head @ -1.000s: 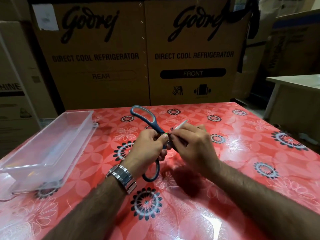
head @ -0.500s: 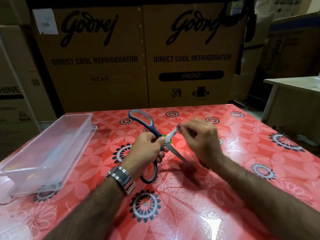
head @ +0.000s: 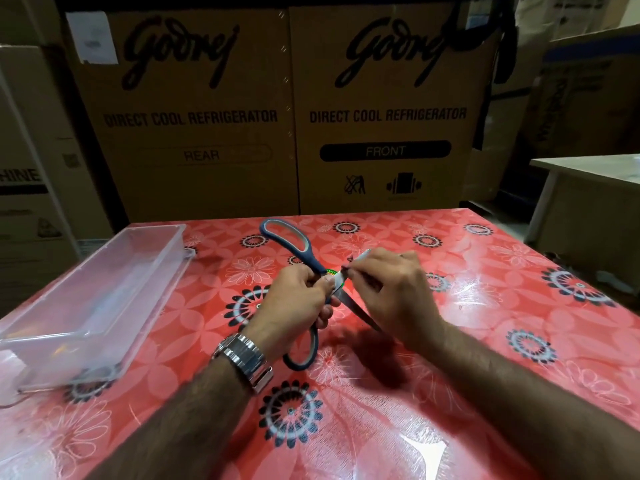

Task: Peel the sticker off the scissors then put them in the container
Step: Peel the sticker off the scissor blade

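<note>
Blue-handled scissors (head: 290, 239) are held open above the red flowered table (head: 485, 341), one handle loop pointing away, the other below my wrist. My left hand (head: 294, 301) grips them at the pivot. A green and white sticker (head: 337, 278) sits on the blade near the pivot. My right hand (head: 391, 289) has its fingertips pinched at the sticker's edge, covering much of one blade; the other blade points down to the right. The clear plastic container (head: 93, 299) stands at the table's left.
Large brown refrigerator cartons (head: 381, 109) stand right behind the table's far edge. More boxes are stacked at the left. A pale table (head: 588, 168) is off to the right. A metal watch is on my left wrist.
My right hand pulled up and away from the pivot half a second ago, and has now come back down to the sticker. The left hand and scissors stayed roughly in place.
</note>
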Available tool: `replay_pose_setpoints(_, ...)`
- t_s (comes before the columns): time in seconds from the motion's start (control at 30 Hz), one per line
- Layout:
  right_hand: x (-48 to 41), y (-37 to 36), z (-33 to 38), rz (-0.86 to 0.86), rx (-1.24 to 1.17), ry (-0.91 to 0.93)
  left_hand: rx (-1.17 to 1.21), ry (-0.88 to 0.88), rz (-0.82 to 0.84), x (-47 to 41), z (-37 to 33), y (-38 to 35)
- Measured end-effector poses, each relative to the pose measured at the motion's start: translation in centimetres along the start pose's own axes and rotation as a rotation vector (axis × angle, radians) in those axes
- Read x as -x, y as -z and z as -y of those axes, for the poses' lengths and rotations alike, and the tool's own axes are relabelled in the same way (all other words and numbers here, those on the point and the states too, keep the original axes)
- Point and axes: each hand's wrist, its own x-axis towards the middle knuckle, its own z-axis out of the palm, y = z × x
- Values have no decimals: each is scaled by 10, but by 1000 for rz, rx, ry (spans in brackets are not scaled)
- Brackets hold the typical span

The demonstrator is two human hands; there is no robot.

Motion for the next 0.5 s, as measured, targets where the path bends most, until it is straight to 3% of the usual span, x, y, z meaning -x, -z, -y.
replay_pose_setpoints(0.1,0,-3,0,25,35,25,22,2,7,2,-2,1)
replay_pose_setpoints(0.3,-14,1,-40,-50,42,-185,24,11,21,2,-2,2)
replay_pose_setpoints(0.5,2,1,24,47,-15,39,33,-14,24,2,-3,0)
